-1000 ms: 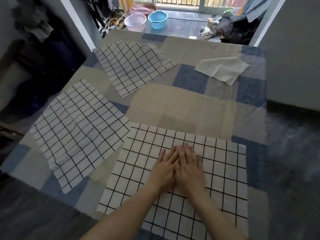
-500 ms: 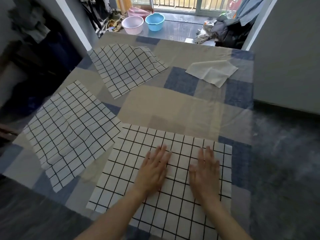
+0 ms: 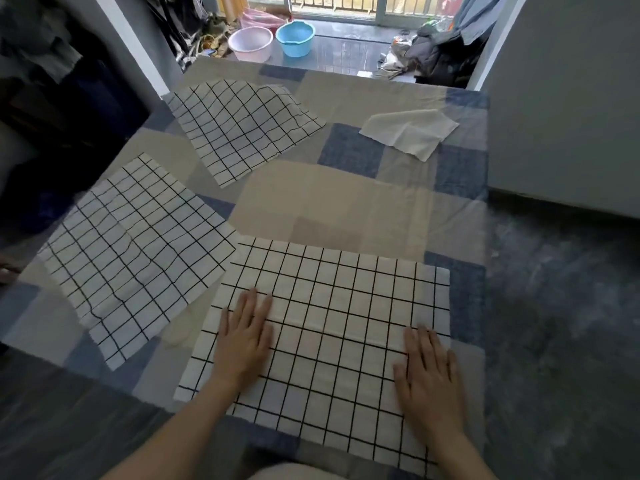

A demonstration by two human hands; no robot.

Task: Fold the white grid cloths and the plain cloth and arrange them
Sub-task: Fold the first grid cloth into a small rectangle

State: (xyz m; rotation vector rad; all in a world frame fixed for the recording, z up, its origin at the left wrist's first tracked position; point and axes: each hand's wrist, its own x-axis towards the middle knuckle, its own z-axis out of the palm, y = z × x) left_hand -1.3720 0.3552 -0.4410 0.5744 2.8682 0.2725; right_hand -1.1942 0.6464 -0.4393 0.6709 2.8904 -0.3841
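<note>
A white grid cloth [image 3: 332, 306] lies flat at the near edge of the table, with a faint crease across its middle. My left hand [image 3: 244, 337] presses flat on its left part, fingers straight. Near the cloth's right edge my right hand [image 3: 427, 372] lies flat too. A second grid cloth [image 3: 131, 251] is spread at the left, slightly rumpled. A third grid cloth [image 3: 242, 128] lies at the far left, humped in the middle. The plain white cloth [image 3: 408, 133] rests crumpled at the far right.
The table wears a blue, grey and beige patchwork cover [image 3: 332, 202]. Its right edge drops to a dark floor [image 3: 561, 306]. Beyond the far edge stand a pink basin [image 3: 250, 43] and a blue basin [image 3: 295, 38], with piled clothes [image 3: 433, 60] at the right.
My hands started together at the middle of the near grid cloth and slid apart, the left one leftward and the right one to the right edge. The cloth lies smoother.
</note>
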